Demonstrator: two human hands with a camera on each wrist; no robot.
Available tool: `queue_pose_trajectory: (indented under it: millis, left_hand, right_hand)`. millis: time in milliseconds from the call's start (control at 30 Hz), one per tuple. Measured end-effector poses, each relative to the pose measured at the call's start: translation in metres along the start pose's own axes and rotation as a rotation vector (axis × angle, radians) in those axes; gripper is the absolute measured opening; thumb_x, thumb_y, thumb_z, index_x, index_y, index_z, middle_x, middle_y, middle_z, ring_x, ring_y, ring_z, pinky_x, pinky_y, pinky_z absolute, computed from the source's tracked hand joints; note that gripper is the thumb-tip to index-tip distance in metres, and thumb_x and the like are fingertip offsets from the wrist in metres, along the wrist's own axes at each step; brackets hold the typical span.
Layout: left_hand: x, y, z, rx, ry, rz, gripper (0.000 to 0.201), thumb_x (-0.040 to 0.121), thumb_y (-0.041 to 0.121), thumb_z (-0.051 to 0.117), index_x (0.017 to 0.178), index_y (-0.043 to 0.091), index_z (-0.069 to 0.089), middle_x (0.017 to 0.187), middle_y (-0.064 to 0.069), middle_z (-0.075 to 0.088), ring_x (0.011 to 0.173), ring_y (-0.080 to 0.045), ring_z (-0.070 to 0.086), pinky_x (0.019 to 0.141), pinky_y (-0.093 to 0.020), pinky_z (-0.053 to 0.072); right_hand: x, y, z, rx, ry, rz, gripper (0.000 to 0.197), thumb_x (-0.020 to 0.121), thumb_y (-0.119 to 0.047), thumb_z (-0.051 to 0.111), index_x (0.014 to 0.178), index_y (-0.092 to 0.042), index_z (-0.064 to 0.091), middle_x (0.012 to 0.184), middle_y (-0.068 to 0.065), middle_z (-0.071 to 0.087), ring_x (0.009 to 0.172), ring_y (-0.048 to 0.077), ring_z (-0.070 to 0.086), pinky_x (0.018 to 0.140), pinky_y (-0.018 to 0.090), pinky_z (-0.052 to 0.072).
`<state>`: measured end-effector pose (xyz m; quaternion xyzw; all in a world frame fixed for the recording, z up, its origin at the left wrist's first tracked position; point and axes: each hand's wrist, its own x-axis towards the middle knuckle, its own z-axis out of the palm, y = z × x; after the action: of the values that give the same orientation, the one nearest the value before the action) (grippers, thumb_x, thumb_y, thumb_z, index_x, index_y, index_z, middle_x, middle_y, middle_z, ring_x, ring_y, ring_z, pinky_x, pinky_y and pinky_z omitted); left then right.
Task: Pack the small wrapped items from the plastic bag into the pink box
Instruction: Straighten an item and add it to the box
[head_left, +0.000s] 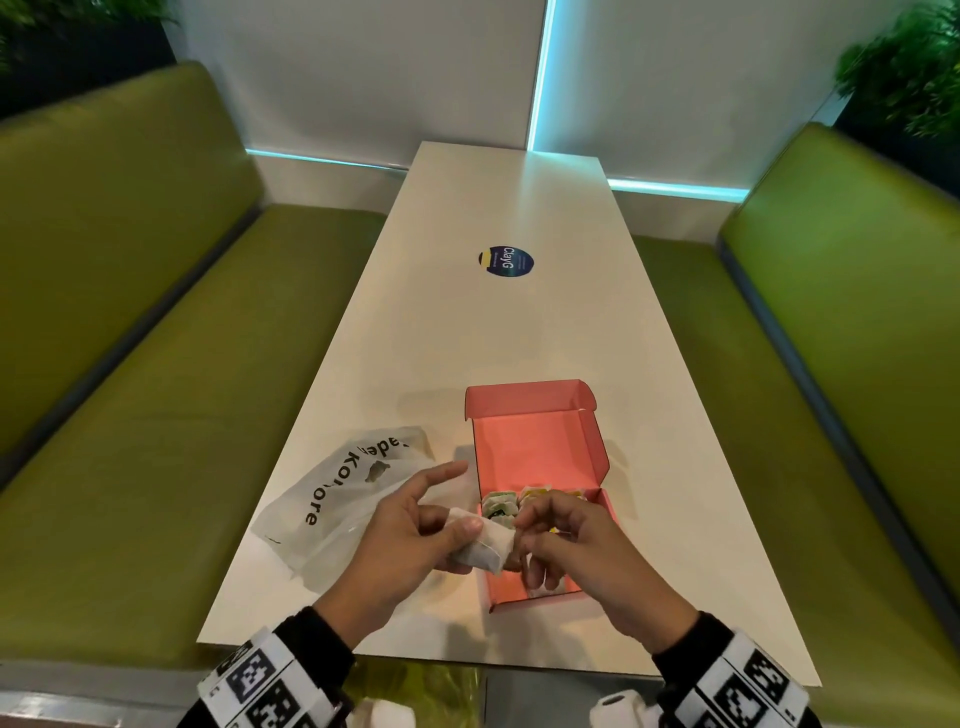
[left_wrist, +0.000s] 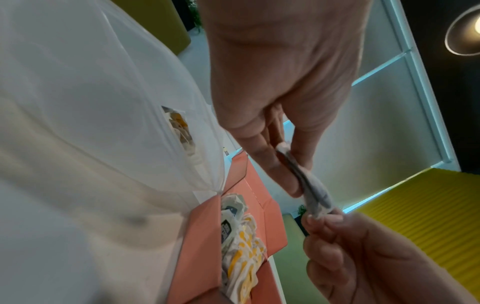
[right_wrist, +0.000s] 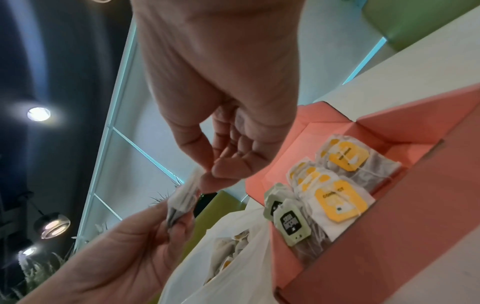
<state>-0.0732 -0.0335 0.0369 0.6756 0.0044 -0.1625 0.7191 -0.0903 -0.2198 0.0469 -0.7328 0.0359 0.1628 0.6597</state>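
Observation:
Both hands hold one small white wrapped item (head_left: 483, 545) just above the pink box's (head_left: 540, 452) near left corner. My left hand (head_left: 415, 525) pinches its left end between thumb and fingers; my right hand (head_left: 566, 540) pinches its right end. The left wrist view shows the item (left_wrist: 309, 185) edge-on between the two hands, and the right wrist view shows the same item (right_wrist: 182, 201). Several wrapped items with yellow and green tags (right_wrist: 335, 195) lie in the open box (right_wrist: 389, 216). The translucent plastic bag (head_left: 337, 499) lies to the box's left, with more wrapped items (right_wrist: 228, 251) inside.
The long white table (head_left: 519, 322) carries a round dark sticker (head_left: 505, 261) farther back. Green bench seats (head_left: 156, 415) run along both sides. The box lid (head_left: 524, 397) stands open at the far side.

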Motion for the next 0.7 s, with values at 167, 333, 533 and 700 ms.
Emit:
queue_pose_trajectory:
  millis: [167, 333, 533, 700]
  left_hand:
    - [0.001, -0.001, 0.003, 0.042, -0.02, 0.017, 0.047, 0.079, 0.001, 0.069, 0.116, 0.027, 0.058, 0.075, -0.029, 0.066, 0.066, -0.021, 0.066, 0.058, -0.029, 0.056]
    - [0.002, 0.002, 0.003, 0.056, -0.059, 0.001, 0.043, 0.079, 0.001, 0.069, 0.113, 0.024, 0.059, 0.076, -0.03, 0.065, 0.064, -0.019, 0.065, 0.057, -0.028, 0.056]
    - [0.002, 0.006, 0.002, 0.107, -0.157, -0.029, 0.045, 0.078, 0.0, 0.07, 0.113, 0.026, 0.059, 0.068, -0.006, 0.071, 0.065, -0.017, 0.069, 0.054, -0.026, 0.056]
    - [0.003, 0.006, 0.006, 0.094, -0.091, -0.036, 0.039, 0.08, 0.003, 0.069, 0.112, 0.024, 0.06, 0.079, -0.009, 0.071, 0.068, -0.016, 0.068, 0.057, -0.026, 0.056]
  right_hand:
    - [0.001, 0.002, 0.003, -0.034, -0.088, 0.034, 0.026, 0.077, -0.018, 0.073, 0.097, -0.008, 0.061, 0.078, 0.004, 0.064, 0.064, 0.019, 0.063, 0.052, 0.023, 0.045]
    - [0.003, 0.003, 0.001, -0.059, -0.114, -0.003, 0.013, 0.078, -0.003, 0.071, 0.078, -0.009, 0.06, 0.06, 0.0, 0.065, 0.053, 0.013, 0.062, 0.051, 0.019, 0.045]
    - [0.001, 0.001, -0.005, -0.078, -0.218, 0.051, 0.015, 0.077, -0.002, 0.072, 0.076, -0.01, 0.059, 0.064, 0.001, 0.066, 0.053, 0.012, 0.064, 0.051, 0.017, 0.047]
    - [0.0, -0.002, -0.006, -0.059, -0.2, 0.058, 0.018, 0.075, 0.004, 0.072, 0.076, -0.009, 0.059, 0.062, -0.002, 0.066, 0.053, 0.011, 0.064, 0.051, 0.017, 0.048]
